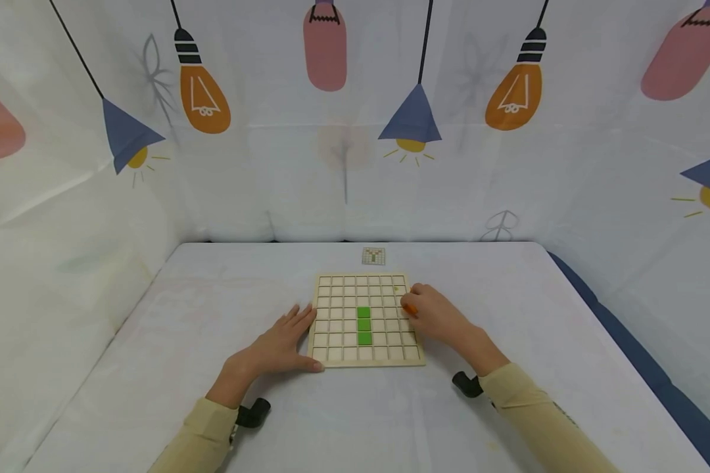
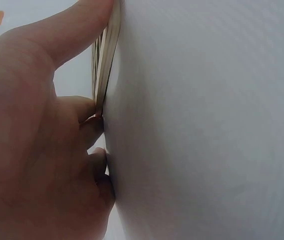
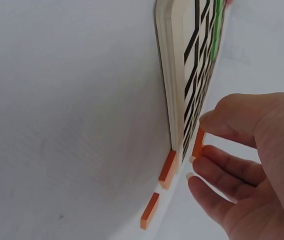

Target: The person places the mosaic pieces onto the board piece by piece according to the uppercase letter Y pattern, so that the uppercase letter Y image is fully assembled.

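Note:
A pale wooden grid board (image 1: 335, 358) lies on the white table, with a column of green square tiles (image 1: 363, 325) in its middle. My left hand (image 1: 281, 345) rests at the board's left side, fingers along the edge and thumb at the near corner. Over the board's right edge, my right hand (image 1: 438, 318) pinches an orange tile (image 3: 198, 142) between thumb and fingers. In the right wrist view, one loose orange tile (image 3: 167, 170) lies beside the board and a second orange tile (image 3: 149, 211) a little farther off; my hand hides them in the head view.
Behind the board lies a small card (image 1: 373, 256) printed with a grid pattern. A white curtain (image 1: 343, 184) with printed lamps hangs along the far edge of the table (image 1: 242, 276). Dark blue fabric (image 1: 627, 348) shows past the right edge.

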Available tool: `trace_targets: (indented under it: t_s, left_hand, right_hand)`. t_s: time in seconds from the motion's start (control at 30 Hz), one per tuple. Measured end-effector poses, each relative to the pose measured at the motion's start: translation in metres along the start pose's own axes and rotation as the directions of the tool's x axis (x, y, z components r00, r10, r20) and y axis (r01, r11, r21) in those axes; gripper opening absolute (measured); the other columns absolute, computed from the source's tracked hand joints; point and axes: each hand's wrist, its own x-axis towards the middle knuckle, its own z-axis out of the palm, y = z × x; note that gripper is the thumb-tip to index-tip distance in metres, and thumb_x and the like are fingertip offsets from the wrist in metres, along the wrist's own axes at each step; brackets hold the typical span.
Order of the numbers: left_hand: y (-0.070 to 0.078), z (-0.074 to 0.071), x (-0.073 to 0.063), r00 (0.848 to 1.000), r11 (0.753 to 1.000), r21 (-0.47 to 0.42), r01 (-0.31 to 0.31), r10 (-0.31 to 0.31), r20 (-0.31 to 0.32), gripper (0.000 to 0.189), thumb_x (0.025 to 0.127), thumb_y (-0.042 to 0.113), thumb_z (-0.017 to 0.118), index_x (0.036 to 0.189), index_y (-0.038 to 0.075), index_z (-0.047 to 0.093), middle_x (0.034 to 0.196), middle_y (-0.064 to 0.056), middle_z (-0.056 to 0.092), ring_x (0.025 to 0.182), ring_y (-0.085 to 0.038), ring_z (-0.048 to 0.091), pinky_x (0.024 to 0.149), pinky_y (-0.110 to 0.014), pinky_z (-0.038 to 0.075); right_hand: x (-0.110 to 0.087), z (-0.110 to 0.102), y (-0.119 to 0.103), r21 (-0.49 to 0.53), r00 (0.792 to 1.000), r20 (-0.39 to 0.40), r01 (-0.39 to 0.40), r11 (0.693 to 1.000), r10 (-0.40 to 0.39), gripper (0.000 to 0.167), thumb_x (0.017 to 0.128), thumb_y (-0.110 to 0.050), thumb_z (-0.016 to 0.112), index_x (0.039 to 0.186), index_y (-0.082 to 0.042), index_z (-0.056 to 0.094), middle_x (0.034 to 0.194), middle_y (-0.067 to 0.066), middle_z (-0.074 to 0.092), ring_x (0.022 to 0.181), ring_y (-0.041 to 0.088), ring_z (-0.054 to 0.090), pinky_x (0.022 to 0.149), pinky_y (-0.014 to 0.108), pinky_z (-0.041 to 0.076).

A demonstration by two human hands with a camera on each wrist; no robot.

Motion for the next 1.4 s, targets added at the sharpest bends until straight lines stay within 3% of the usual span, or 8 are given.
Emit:
trace_targets:
  t_s: [0.77,1.0,1.23,1.4]
  left_hand:
    - [-0.001,0.0,-0.001,1.0,1.0,0.003,-0.012,0.012,-0.004,0.113,0.078,0.059,0.077,0.159,0.004,0.019,0.167,-0.012,0.016,0.155,-0.04,0.007,0.125,-0.057,0.015]
    - [-0.002,0.001,0.0,1.0,1.0,0.008,-0.004,0.004,-0.003,0.114,0.078,0.06,0.077,0.159,0.005,0.018,0.168,-0.011,0.016,0.155,-0.039,0.007,0.125,-0.057,0.015]
    - [-0.004,0.002,0.001,1.0,1.0,0.011,-0.015,0.015,-0.007,0.114,0.078,0.06,0.076,0.159,0.005,0.019,0.168,-0.012,0.016,0.155,-0.039,0.007,0.125,-0.057,0.015]
    - [-0.005,0.003,0.001,1.0,1.0,0.009,-0.014,0.014,-0.006,0.114,0.078,0.06,0.076,0.159,0.006,0.019,0.168,-0.011,0.015,0.156,-0.038,0.006,0.125,-0.057,0.015]
  right_hand:
    - [0.02,0.004,-0.024,-0.006,0.996,-0.07,0.059,0.998,-0.059,0.015,0.088,-0.006,0.072,0.102,-0.005,0.072,0.092,0.006,0.059,0.079,0.016,0.05,0.069,0.028,0.046]
    - [0.027,0.005,-0.036,0.021,0.999,-0.05,0.01,1.0,-0.009,0.015,0.09,-0.006,0.069,0.104,-0.005,0.071,0.093,0.007,0.058,0.079,0.018,0.048,0.069,0.029,0.044]
    - [0.034,0.011,-0.04,0.024,0.996,-0.091,0.022,0.999,-0.019,0.018,0.088,-0.005,0.071,0.106,-0.004,0.071,0.092,0.008,0.059,0.079,0.019,0.051,0.069,0.031,0.048]
    - [0.039,0.014,-0.045,0.035,0.997,-0.076,-0.008,0.999,0.01,0.02,0.088,-0.005,0.07,0.108,-0.005,0.071,0.094,0.008,0.059,0.08,0.019,0.05,0.069,0.031,0.047]
